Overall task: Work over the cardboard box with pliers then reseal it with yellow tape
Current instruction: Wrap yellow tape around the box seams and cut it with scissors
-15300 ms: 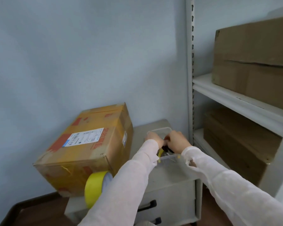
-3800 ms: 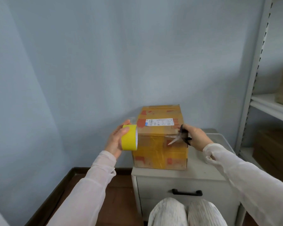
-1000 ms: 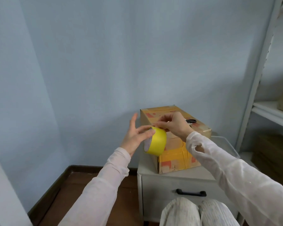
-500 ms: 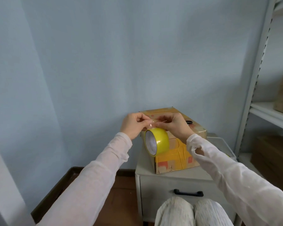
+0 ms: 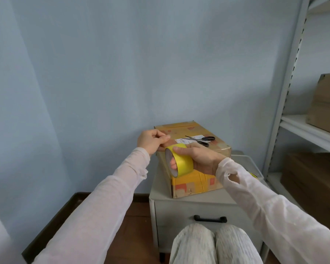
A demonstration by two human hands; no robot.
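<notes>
While the left grip (image 5: 152, 142) hovers over the box's near-left corner, its fingers are curled in and thumb and forefinger pinch at the top rim of the tape (image 5: 183, 161); the loose end itself is too thin to make out. The tape, a yellow roll, is held up on edge in front of the box with its open core facing left. The right grip (image 5: 202, 159) has it firmly: thumb laid across the top of the roll, fingers curled up through the core. Behind both, the box (image 5: 196, 179) sits turned at an angle on the bench (image 5: 179, 208), its near face partly covered in yellow tape. Scissors (image 5: 201, 139) lie flat on its lid beside a white label, handles to the right. A black handle (image 5: 210, 219) crosses the bench's drawer, above the person's knees (image 5: 213, 244). A clear bin (image 5: 254, 168) shows past the right sleeve. Far right, a shelf (image 5: 309, 130) holds brown cartons (image 5: 326, 103).
</notes>
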